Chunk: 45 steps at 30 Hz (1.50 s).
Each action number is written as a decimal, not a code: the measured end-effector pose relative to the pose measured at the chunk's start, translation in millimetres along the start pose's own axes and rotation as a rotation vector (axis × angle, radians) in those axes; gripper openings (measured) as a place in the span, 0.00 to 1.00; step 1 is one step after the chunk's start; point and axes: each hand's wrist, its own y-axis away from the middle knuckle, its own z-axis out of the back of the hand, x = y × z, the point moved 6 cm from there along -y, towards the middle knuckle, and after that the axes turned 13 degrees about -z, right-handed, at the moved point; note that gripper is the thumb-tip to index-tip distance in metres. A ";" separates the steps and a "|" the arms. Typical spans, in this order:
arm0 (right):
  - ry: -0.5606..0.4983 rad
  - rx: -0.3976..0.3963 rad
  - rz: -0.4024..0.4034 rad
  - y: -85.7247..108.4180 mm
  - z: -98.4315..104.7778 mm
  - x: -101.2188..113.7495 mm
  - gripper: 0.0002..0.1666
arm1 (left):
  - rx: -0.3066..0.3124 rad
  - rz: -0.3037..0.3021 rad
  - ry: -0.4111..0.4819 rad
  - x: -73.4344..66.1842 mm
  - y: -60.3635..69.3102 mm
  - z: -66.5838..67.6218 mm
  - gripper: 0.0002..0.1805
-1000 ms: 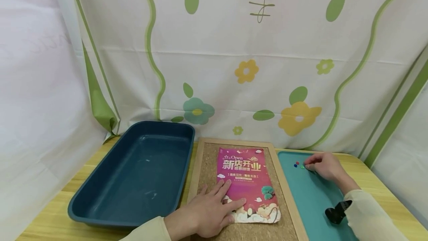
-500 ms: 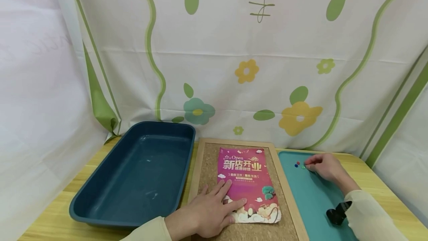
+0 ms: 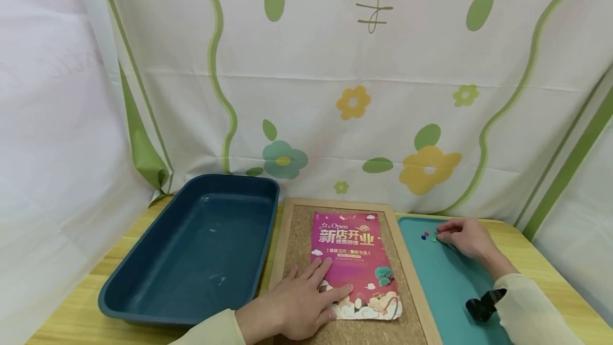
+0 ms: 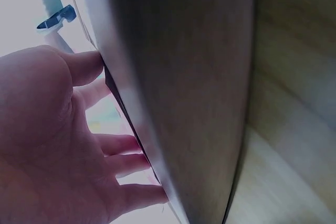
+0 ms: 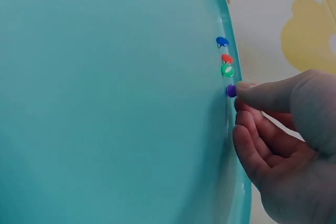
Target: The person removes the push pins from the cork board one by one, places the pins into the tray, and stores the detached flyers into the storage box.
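Observation:
My left hand (image 3: 301, 300) lies spread on the lower left of a pink and red poster (image 3: 354, 260), pressing it against a wood-framed corkboard (image 3: 297, 228). In the left wrist view the fingers (image 4: 123, 142) reach the board's edge, straight and apart. Over the far end of a teal tray (image 3: 433, 276), my right hand (image 3: 466, 238) pinches a purple thumbtack (image 5: 231, 91) at the tips of thumb and index finger. Just beside it in the tray are a green thumbtack (image 5: 227, 70), a red thumbtack (image 5: 227, 57) and a blue thumbtack (image 5: 222, 41).
A deep dark blue bin (image 3: 191, 260) stands left of the corkboard on the wooden table (image 3: 129, 238). Behind everything hangs a white flowered curtain (image 3: 306, 121). A black wrist camera (image 3: 483, 305) sits at the right sleeve.

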 end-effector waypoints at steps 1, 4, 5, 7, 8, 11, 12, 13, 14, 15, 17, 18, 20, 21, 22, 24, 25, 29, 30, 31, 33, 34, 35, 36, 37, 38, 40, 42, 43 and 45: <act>-0.003 -0.009 0.009 0.7 0.3 1.8 0.16 | 0.000 0.000 0.002 -0.1 0.1 0.2 0.33; -0.020 -0.040 0.035 4.1 1.6 11.2 0.18 | -0.002 -0.006 0.017 -0.2 0.4 0.9 0.32; -0.023 -0.047 0.044 5.5 2.2 15.9 0.18 | -0.004 -0.007 0.026 -0.3 0.7 1.6 0.32; -0.038 -0.058 0.056 7.9 2.6 27.0 0.18 | -0.010 -0.006 0.054 0.2 1.7 3.3 0.32; -0.049 -0.058 0.060 9.1 2.3 33.1 0.19 | -0.014 -0.003 0.068 0.5 2.4 4.2 0.32; -0.079 -0.050 0.077 12.5 -0.1 51.2 0.19 | -0.030 0.005 0.100 1.0 5.1 6.5 0.32; -0.090 -0.048 0.079 13.6 -1.4 56.5 0.19 | -0.035 0.007 0.108 1.0 5.9 6.7 0.32; -0.103 -0.043 0.081 14.7 -2.5 61.6 0.19 | -0.042 0.009 0.113 0.9 6.7 7.0 0.32; -0.116 -0.036 0.081 16.0 -3.7 66.3 0.19 | -0.052 0.011 0.116 0.7 7.4 7.2 0.32; -0.136 -0.026 0.081 17.5 -4.6 70.8 0.20 | -0.066 0.014 0.121 0.6 8.0 7.7 0.32; -0.171 -0.003 0.067 19.9 -7.9 79.5 0.21 | -0.102 0.026 0.157 1.1 9.4 8.8 0.32; -0.189 0.011 0.060 21.5 -9.6 83.6 0.23 | -0.125 0.031 0.186 2.0 10.0 9.4 0.32; -0.231 0.045 0.049 24.7 -14.1 91.8 0.24 | -0.174 0.045 0.257 2.9 11.7 12.4 0.31; -0.249 0.059 0.045 26.2 -16.6 95.7 0.25 | -0.200 0.049 0.293 3.4 12.4 14.2 0.31; -0.267 0.073 0.041 27.2 -19.9 99.4 0.25 | -0.227 0.048 0.327 3.9 13.1 16.1 0.30; -0.312 0.108 0.034 29.1 -26.9 105.7 0.26 | -0.284 0.044 0.382 5.0 14.1 19.7 0.30; -0.339 0.127 0.028 29.6 -30.9 108.6 0.26 | -0.315 0.043 0.408 5.2 14.6 21.8 0.30; -0.430 0.204 -0.001 32.3 -45.9 118.1 0.27 | -0.437 0.050 0.592 9.0 14.9 24.4 0.35; -0.451 0.219 -0.010 33.1 -49.0 120.0 0.27 | -0.464 0.060 0.650 10.2 14.8 24.5 0.37; -0.464 0.231 -0.017 33.9 -51.9 122.1 0.27 | -0.489 0.072 0.707 11.4 14.9 24.6 0.39; -0.485 0.247 -0.027 35.0 -56.7 125.5 0.27 | -0.527 0.104 0.790 14.1 14.9 24.4 0.43; -0.490 0.248 -0.038 35.0 -58.7 126.2 0.26 | -0.541 0.121 0.816 15.2 14.9 24.2 0.44; -0.490 0.247 -0.047 34.7 -60.7 126.5 0.26 | -0.549 0.139 0.833 16.4 15.1 24.2 0.46; -0.489 0.246 -0.055 34.6 -62.4 126.9 0.26 | -0.556 0.153 0.853 17.2 15.2 24.1 0.46; -0.484 0.245 -0.060 34.5 -64.0 127.2 0.26 | -0.560 0.169 0.868 18.1 15.4 24.0 0.47; -0.480 0.244 -0.065 34.2 -65.5 127.2 0.25 | -0.561 0.181 0.883 18.9 15.4 23.8 0.47; -0.463 0.232 -0.080 33.7 -68.0 126.8 0.25 | -0.558 0.196 0.908 20.0 15.4 23.4 0.48; -0.441 0.221 -0.084 33.2 -70.2 126.6 0.25 | -0.556 0.207 0.910 20.7 15.8 23.2 0.47; -0.425 0.214 -0.082 33.3 -71.1 126.9 0.25 | -0.553 0.214 0.900 21.2 16.1 23.1 0.47; -0.401 0.197 -0.084 33.2 -72.7 127.1 0.25 | -0.547 0.224 0.876 21.5 16.7 23.0 0.47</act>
